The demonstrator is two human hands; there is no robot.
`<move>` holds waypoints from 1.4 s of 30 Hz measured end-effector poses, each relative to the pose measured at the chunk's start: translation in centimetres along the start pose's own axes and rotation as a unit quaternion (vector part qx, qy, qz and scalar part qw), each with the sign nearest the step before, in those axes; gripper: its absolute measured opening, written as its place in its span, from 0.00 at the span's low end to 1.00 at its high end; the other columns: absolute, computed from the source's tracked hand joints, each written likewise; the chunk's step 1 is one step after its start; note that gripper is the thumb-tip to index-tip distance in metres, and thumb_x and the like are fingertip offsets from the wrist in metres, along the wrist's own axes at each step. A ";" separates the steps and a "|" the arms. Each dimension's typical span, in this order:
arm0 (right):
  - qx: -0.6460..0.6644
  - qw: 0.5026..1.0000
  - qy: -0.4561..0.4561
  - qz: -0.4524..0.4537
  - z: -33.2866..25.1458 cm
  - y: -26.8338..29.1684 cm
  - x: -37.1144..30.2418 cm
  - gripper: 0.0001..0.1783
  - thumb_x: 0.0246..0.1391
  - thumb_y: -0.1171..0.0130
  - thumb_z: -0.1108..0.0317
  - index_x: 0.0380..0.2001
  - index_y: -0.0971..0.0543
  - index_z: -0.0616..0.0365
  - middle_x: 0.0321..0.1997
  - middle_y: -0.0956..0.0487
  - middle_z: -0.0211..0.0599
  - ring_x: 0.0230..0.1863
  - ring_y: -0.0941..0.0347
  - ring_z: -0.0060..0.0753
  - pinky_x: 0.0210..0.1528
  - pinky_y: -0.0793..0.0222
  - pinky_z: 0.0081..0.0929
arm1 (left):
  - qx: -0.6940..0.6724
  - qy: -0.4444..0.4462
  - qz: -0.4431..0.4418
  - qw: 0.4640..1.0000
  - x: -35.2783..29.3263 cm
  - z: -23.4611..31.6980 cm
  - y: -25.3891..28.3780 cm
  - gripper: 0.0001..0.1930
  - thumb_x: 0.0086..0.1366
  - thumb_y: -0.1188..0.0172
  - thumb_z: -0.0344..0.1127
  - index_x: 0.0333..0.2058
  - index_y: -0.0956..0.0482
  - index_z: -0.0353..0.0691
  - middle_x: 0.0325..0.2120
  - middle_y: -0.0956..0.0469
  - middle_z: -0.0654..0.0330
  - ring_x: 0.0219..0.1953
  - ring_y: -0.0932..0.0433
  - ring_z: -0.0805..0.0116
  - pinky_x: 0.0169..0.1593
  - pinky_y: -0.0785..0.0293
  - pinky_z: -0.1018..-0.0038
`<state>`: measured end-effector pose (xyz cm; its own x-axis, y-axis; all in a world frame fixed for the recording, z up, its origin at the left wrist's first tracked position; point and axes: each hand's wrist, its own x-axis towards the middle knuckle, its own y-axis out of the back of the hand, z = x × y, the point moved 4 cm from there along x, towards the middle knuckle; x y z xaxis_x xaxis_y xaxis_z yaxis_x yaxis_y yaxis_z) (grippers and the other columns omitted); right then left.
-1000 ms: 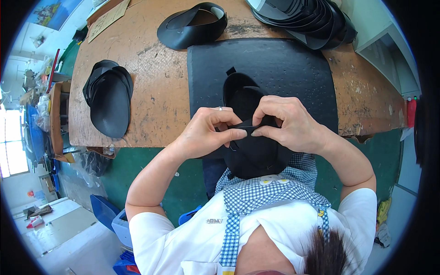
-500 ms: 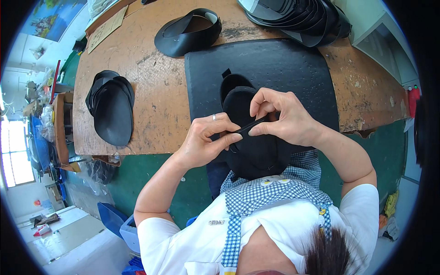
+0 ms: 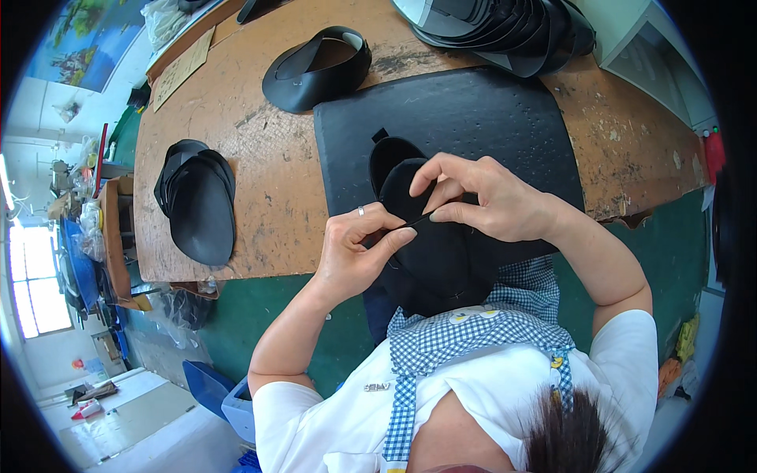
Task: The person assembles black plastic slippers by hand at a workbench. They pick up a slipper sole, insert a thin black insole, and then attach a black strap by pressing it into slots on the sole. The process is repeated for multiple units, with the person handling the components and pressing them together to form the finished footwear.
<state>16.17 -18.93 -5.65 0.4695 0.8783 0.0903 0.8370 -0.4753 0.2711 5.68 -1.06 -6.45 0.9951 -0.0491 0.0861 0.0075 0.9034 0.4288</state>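
In the head view, take the black fabric article (image 3: 438, 264) as the centre of the dial: its upper end reaches over the dark mat (image 3: 449, 98) and its lower end lies close against the checked apron (image 3: 441, 355) at 5 o'clock. Whether it rests on the mat, I cannot tell. At 9 o'clock the left hand (image 3: 356, 246), wearing a ring (image 3: 361, 210), pinches the article's thin edge between thumb and forefinger; at 2 o'clock the right hand (image 3: 498, 203) grasps the same edge likewise, the two pinches near each other.

On the wooden table (image 3: 272, 169), overlapping black oval pieces (image 3: 203, 213) lie at 9 o'clock, a black looped piece (image 3: 303, 88) at 11 and a pile of black curved pieces (image 3: 512, 39) at 1.

For writing, a tan card (image 3: 184, 68) at 10 o'clock bears faint dark marks, too small to read. A small silvery pin (image 3: 377, 387), apparently letter-shaped, sits on the white shirt (image 3: 327, 422) at 7 o'clock. The landscape poster (image 3: 85, 43), far off at 10, shows no legible lettering.
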 end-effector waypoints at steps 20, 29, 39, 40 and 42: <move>0.460 0.855 -0.204 0.122 6.1 1.6 -2.4 0.29 0.58 0.30 0.67 0.59 0.27 0.70 0.45 0.16 0.39 0.44 0.18 0.22 0.48 0.21 0.18 | 0.055 -0.029 0.184 0.981 -1.7 -1.5 1.7 0.09 0.63 0.33 0.23 0.42 0.12 0.36 0.24 0.20 0.63 0.39 0.25 0.70 0.42 0.30 0.73; 0.474 0.852 -0.180 0.131 3.9 0.3 -1.5 0.25 0.57 0.31 0.71 0.55 0.25 0.67 0.43 0.15 0.39 0.40 0.15 0.24 0.45 0.17 0.21 | 0.080 0.047 0.096 0.991 0.5 1.8 1.2 0.06 0.64 0.32 0.29 0.36 0.15 0.31 0.27 0.17 0.64 0.34 0.23 0.79 0.40 0.28 0.80; 0.432 0.872 -0.188 0.131 2.9 0.5 -1.7 0.27 0.50 0.26 0.71 0.53 0.23 0.67 0.44 0.16 0.41 0.39 0.17 0.27 0.46 0.19 0.25 | -0.190 0.177 -0.064 0.964 3.1 0.6 0.9 0.11 0.63 0.28 0.35 0.34 0.16 0.30 0.26 0.19 0.67 0.30 0.25 0.82 0.34 0.28 0.80; 0.434 0.873 -0.184 0.123 2.8 0.5 -1.6 0.26 0.51 0.26 0.72 0.52 0.22 0.67 0.44 0.16 0.40 0.39 0.17 0.27 0.46 0.19 0.25 | -0.181 0.185 -0.082 0.962 3.2 1.5 0.5 0.12 0.62 0.27 0.34 0.36 0.15 0.30 0.28 0.17 0.65 0.32 0.23 0.81 0.36 0.25 0.80; 0.400 0.890 -0.173 0.130 2.3 0.5 -1.4 0.24 0.51 0.27 0.74 0.52 0.22 0.67 0.44 0.16 0.40 0.40 0.17 0.26 0.47 0.19 0.25 | -0.185 0.216 -0.105 0.953 3.0 1.7 0.4 0.16 0.57 0.24 0.32 0.42 0.14 0.29 0.35 0.13 0.58 0.37 0.18 0.76 0.45 0.20 0.78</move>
<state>16.56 -20.55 -7.87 0.6186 0.7309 -0.2884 0.5546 -0.6662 -0.4987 8.52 -1.56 -4.53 0.9154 -0.1371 -0.3786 0.1654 0.9853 0.0431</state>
